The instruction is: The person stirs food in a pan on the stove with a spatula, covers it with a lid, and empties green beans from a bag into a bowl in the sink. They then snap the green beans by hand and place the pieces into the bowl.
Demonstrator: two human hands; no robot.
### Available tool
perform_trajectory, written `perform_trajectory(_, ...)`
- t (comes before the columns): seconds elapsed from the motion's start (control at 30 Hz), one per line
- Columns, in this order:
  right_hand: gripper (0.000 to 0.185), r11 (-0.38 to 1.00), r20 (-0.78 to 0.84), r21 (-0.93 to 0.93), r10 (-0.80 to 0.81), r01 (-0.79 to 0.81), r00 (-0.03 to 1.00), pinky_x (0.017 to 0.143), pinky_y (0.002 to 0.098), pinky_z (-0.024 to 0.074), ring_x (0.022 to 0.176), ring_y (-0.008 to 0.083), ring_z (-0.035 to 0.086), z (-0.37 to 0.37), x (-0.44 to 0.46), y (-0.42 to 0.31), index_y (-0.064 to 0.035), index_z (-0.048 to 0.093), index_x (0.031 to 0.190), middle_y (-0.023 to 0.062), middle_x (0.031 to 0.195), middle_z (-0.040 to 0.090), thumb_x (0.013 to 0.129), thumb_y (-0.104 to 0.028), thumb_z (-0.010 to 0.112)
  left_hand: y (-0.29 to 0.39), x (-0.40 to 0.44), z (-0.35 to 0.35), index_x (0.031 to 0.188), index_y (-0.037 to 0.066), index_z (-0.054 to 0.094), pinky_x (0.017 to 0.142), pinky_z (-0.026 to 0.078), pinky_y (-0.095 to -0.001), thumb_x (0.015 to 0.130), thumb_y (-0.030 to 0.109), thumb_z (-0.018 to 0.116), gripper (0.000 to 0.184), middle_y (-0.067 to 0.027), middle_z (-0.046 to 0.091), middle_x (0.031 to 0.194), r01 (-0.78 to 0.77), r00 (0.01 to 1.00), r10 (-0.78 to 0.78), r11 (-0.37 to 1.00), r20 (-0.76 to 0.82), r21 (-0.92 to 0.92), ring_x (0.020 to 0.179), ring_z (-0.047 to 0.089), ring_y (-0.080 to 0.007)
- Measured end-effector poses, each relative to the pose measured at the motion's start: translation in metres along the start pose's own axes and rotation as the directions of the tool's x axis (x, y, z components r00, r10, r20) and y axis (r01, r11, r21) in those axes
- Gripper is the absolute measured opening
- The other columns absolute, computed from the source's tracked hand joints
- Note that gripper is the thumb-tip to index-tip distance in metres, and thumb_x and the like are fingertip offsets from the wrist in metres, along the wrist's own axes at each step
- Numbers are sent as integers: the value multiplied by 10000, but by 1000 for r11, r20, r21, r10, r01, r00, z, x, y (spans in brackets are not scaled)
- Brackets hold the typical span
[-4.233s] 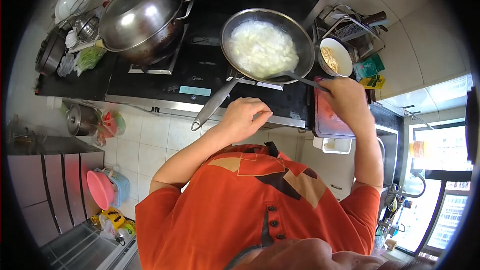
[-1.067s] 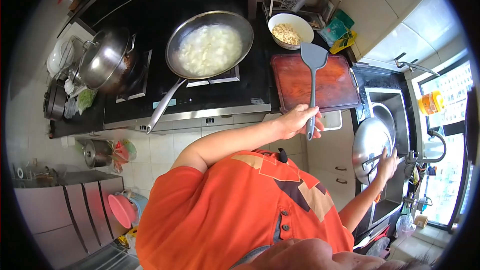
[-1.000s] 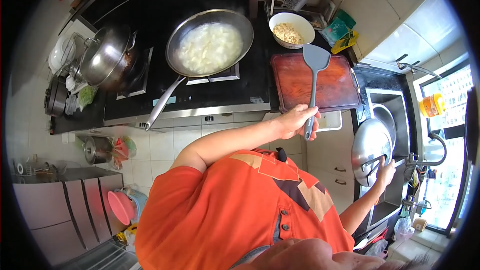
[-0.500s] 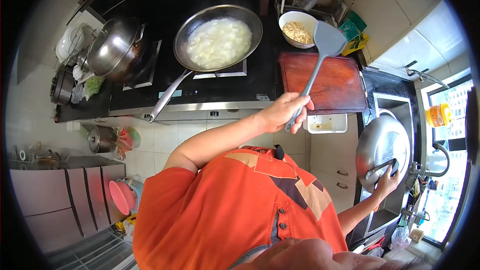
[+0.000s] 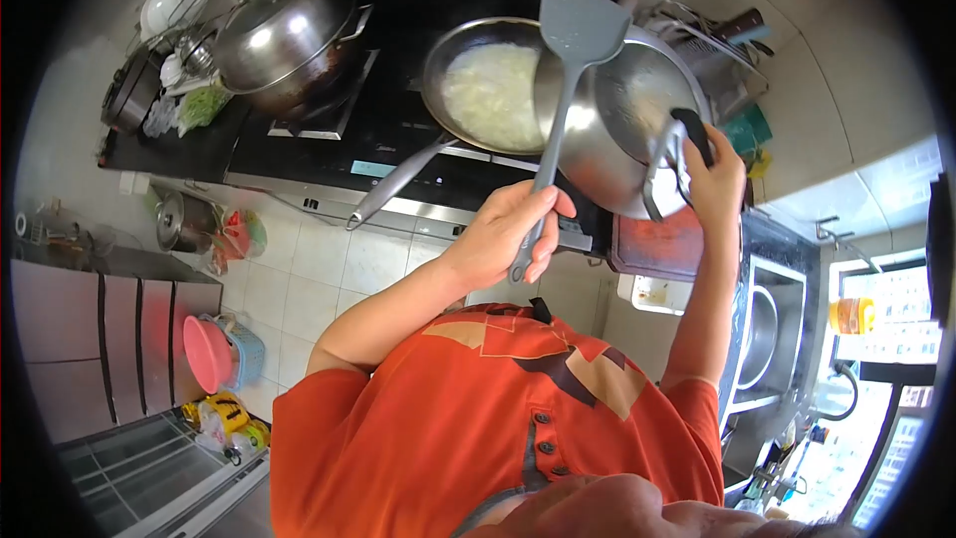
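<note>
My left hand (image 5: 508, 231) is closed around the handle of a grey spatula (image 5: 583, 25), whose blade points up and away from me. With my right hand (image 5: 715, 184) I grip the black-and-metal handle of a large shiny pot lid (image 5: 597, 164). The lid is tilted and covers the right edge of the frying pan (image 5: 433, 105) from my view; whether it touches the pan I cannot tell. Pale, whitish food (image 5: 488, 95) in liquid fills the pan, which sits on the black stove (image 5: 398, 70) with its long handle toward me.
A lidded metal wok (image 5: 284, 35) stands on the left burner. Partly behind the lid lies a reddish cutting board (image 5: 662, 244), with a white tray (image 5: 647, 294) below it. The sink (image 5: 797, 289) is at the right, near a window. A rack with utensils (image 5: 727, 40) stands at the back right.
My right hand has brought the lid from the sink area at the right over to the pan's right side. The spatula in my left hand has shifted left. The head view has turned.
</note>
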State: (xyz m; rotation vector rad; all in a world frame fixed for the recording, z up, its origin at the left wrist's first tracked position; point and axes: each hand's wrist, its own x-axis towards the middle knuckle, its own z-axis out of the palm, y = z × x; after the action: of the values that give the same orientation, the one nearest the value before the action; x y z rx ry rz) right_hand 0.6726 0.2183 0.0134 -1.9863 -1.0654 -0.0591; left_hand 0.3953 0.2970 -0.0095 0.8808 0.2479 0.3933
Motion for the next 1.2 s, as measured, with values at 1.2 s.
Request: perform_trajectory(1.2,344,637,478,769,-632,57,610,700,272,483,810,172,614,130,-73,-157,77,591,1122,140,1010,580,932,-201,521,16,-68,-42,972,18,492,410,418,-232,1022,300,324,333,-52,506,568,-367,791,401,915,-463,166,411,487,-119)
